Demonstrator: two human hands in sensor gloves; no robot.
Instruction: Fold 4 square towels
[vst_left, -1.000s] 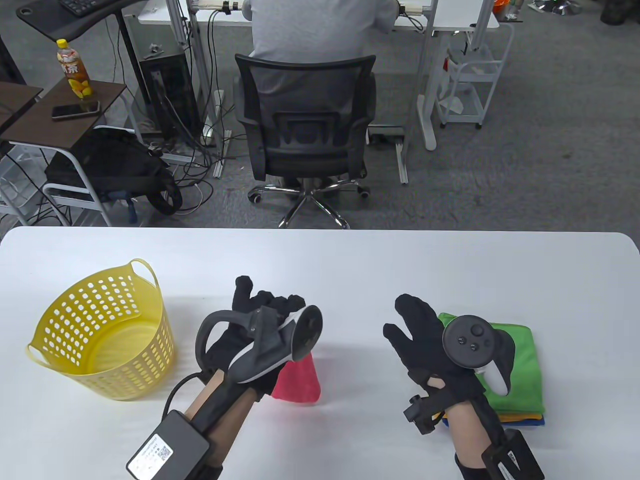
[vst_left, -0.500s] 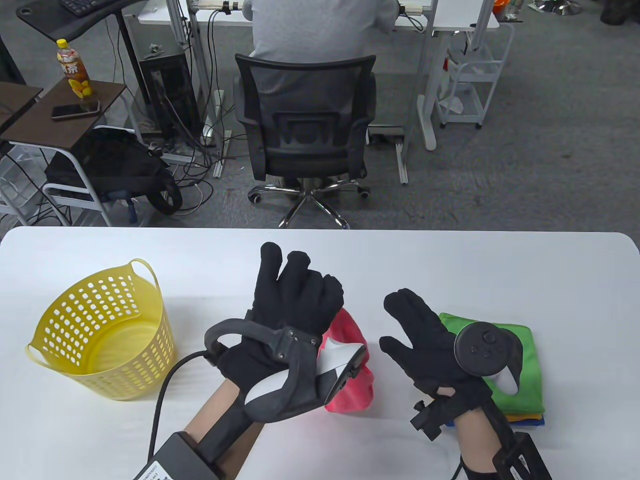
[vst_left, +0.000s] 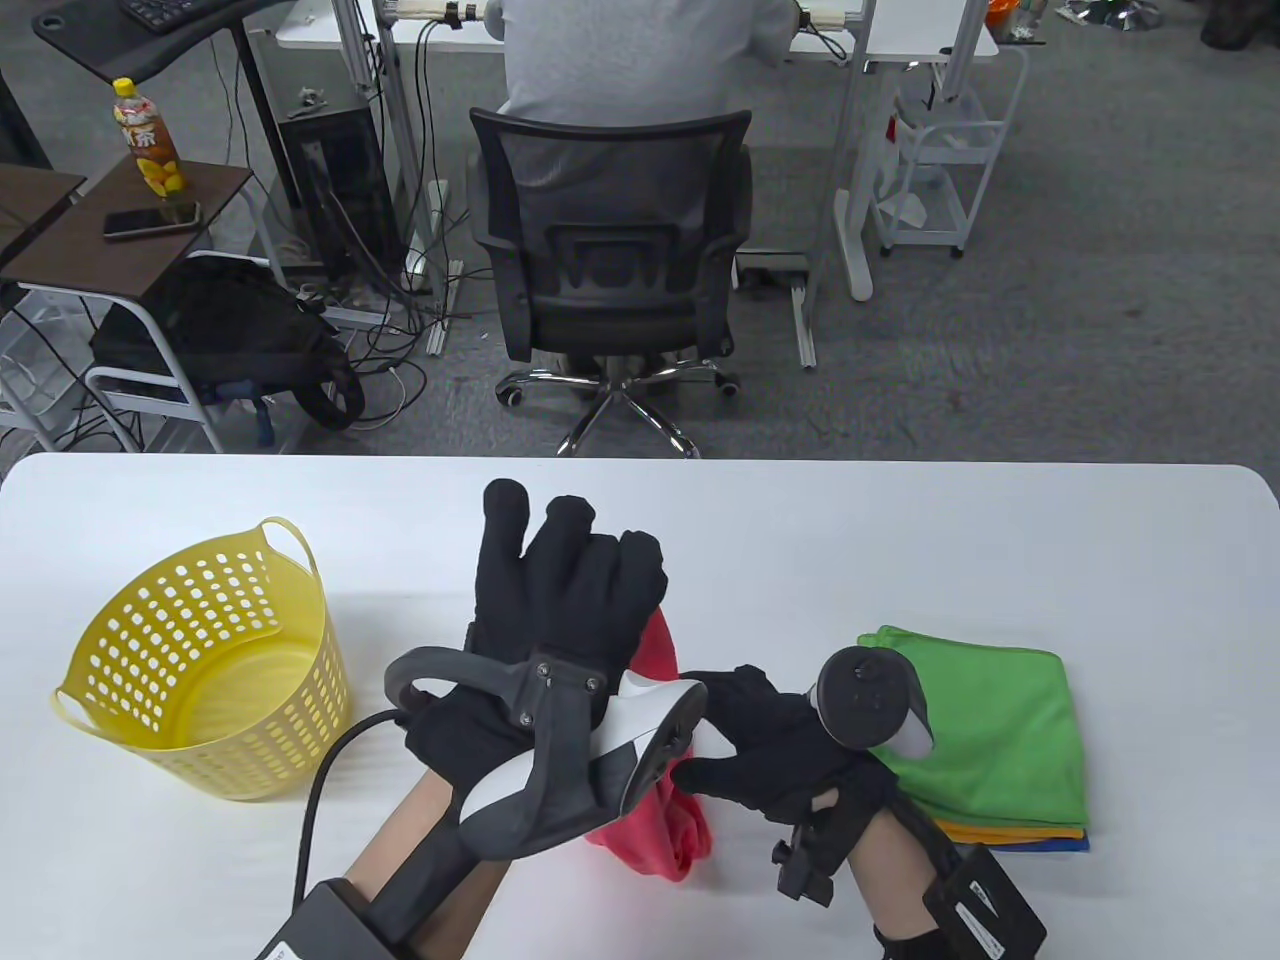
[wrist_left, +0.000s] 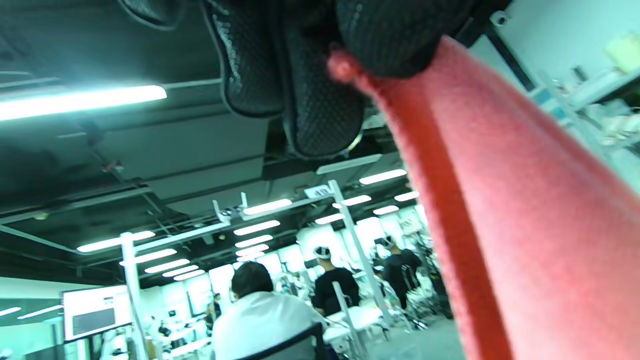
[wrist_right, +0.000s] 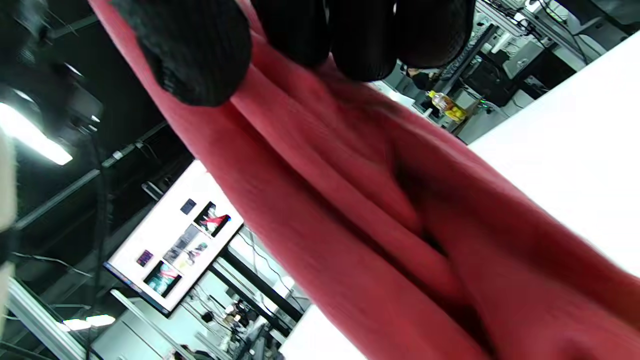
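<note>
Both hands on the red towel, lower centre of the table view.

The left hand (vst_left: 560, 610) pinches a corner of the red towel (vst_left: 655, 830) between closed fingertips (wrist_left: 400, 35), holding it raised. The right hand (vst_left: 770, 745) grips the hanging cloth lower down, fingers (wrist_right: 190, 55) closed around its bunched folds. At lower right, a green towel (vst_left: 985, 725) tops a folded stack on the white table (vst_left: 900, 540). A yellow basket (vst_left: 205, 660) stands at lower left.
</note>
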